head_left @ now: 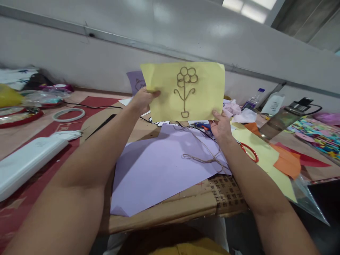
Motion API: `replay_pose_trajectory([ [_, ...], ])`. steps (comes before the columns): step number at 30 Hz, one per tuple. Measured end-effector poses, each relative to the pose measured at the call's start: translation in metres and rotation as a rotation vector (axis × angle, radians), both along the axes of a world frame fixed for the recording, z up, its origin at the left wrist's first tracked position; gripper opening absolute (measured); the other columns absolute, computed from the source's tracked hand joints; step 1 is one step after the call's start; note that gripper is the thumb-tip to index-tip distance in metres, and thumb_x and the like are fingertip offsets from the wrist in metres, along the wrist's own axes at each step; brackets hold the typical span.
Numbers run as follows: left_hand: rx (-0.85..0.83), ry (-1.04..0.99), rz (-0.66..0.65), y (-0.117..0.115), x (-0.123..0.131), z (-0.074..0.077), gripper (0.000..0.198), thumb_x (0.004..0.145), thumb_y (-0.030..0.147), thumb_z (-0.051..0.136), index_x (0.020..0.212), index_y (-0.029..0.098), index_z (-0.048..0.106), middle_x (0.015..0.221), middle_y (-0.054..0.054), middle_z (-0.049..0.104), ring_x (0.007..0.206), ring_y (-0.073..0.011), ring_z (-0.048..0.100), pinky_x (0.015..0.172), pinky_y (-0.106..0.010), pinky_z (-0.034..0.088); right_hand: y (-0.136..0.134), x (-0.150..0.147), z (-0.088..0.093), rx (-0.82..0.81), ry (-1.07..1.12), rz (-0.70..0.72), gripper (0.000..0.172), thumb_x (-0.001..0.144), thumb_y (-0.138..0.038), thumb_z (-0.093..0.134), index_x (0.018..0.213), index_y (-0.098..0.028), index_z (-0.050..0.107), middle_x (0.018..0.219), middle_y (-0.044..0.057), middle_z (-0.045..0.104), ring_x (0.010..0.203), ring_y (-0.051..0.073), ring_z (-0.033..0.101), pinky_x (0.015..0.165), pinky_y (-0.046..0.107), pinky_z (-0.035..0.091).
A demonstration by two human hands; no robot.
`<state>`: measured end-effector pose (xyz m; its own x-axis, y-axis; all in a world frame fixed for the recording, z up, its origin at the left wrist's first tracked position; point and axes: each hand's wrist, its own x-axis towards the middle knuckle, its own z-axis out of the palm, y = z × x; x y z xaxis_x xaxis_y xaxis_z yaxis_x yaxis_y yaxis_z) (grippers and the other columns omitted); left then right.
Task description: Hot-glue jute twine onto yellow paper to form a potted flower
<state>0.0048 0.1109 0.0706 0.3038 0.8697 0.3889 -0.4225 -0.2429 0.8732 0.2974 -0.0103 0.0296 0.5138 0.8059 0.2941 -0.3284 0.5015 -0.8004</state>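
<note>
A yellow sheet of paper [162,78] is held up above the table, bearing a brown outline of a potted flower [184,88] that looks made of twine. My left hand [145,100] is closed on its left edge, thumb in front. At the lower right corner, my right hand [221,124] pinches the same sheet. Beneath lies a large purple sheet [156,170] on a flattened cardboard piece [172,209]. A loose length of twine [199,159] rests on the purple sheet's right part. Behind the yellow sheet, a purple paper with a drawing [134,80] partly shows.
Red-handled scissors [249,151], yellow paper [278,177] and orange scraps [288,161] lie to the right. A tilted water bottle [284,118] stands near colourful pieces [321,134]. On the left are a long white device [32,157], a pale ring [68,114] and a black cable [92,107].
</note>
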Motion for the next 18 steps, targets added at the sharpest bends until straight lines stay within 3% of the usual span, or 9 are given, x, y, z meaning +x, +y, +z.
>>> replay_pose_trajectory([
  [4,0.005,-0.02,0.019,0.004,-0.005,-0.001,0.031,0.068,0.014,0.079,0.099,0.012,0.075,0.104,-0.011,0.077,0.111,-0.034,0.07,0.105,-0.053,0.054,-0.001,0.006,-0.001,-0.034,-0.108,0.031,0.028,0.059,-0.01,0.078,0.083,-0.021,0.068,0.084,-0.002,0.078,0.087,0.019,0.074,0.091,0.039,0.062],
  [9,-0.01,0.043,0.016,0.006,-0.006,-0.003,0.03,0.069,0.014,0.08,0.099,0.011,0.075,0.105,-0.012,0.077,0.111,-0.0343,0.071,0.106,-0.054,0.053,-0.003,0.008,0.003,-0.048,-0.251,0.071,0.041,0.06,-0.028,0.088,0.097,-0.02,0.072,0.098,0.003,0.081,0.09,0.022,0.075,0.089,0.04,0.062],
  [14,-0.078,0.108,-0.089,0.0,-0.005,-0.008,0.04,0.065,0.021,0.087,0.102,0.011,0.076,0.106,-0.014,0.077,0.108,-0.0331,0.072,0.103,-0.051,0.055,-0.003,0.005,0.0,-0.102,-0.227,-0.072,0.031,0.061,-0.027,0.085,0.088,-0.019,0.072,0.085,0.003,0.08,0.085,0.024,0.076,0.082,0.041,0.063],
  [18,-0.12,0.118,-0.065,-0.001,-0.005,-0.012,0.035,0.066,0.022,0.087,0.098,0.012,0.077,0.106,-0.014,0.077,0.105,-0.031,0.073,0.099,-0.046,0.058,-0.003,0.001,-0.002,-0.114,-0.22,-0.091,0.027,0.064,-0.023,0.081,0.089,-0.019,0.073,0.085,0.003,0.08,0.084,0.023,0.076,0.082,0.04,0.063],
])
